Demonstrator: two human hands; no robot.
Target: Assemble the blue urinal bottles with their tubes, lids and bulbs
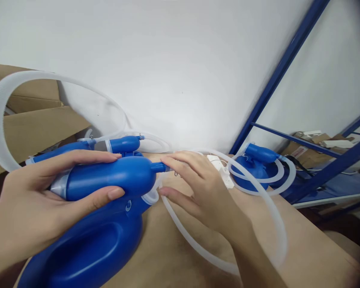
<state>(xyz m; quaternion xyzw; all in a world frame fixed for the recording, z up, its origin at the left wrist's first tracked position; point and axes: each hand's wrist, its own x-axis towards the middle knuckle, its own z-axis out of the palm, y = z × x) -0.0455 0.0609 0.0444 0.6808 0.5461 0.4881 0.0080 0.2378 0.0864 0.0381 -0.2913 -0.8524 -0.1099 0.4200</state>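
My left hand [45, 192] is shut around a blue plastic squeeze bulb [108, 178] with a silver end and a narrow blue nozzle. My right hand [198, 192] is spread, its fingertips at the nozzle tip [159, 167] and its thumb near a white plastic ring [150, 197]. Below the bulb lies a blue moulded container [87, 248] with an oval recess. A clear corrugated hose [0, 108] arcs up at the left, and a thin clear tube [198, 250] loops under my right hand. Another blue bulb unit [255, 168] with coiled tubing sits to the right.
A tan table [180, 240] lies under everything, with a white power strip [220, 170] near my right hand. Cardboard boxes [30, 132] stand at the left, a blue metal shelf frame [282, 76] rises at the right, and a white wall [180, 60] fills the back.
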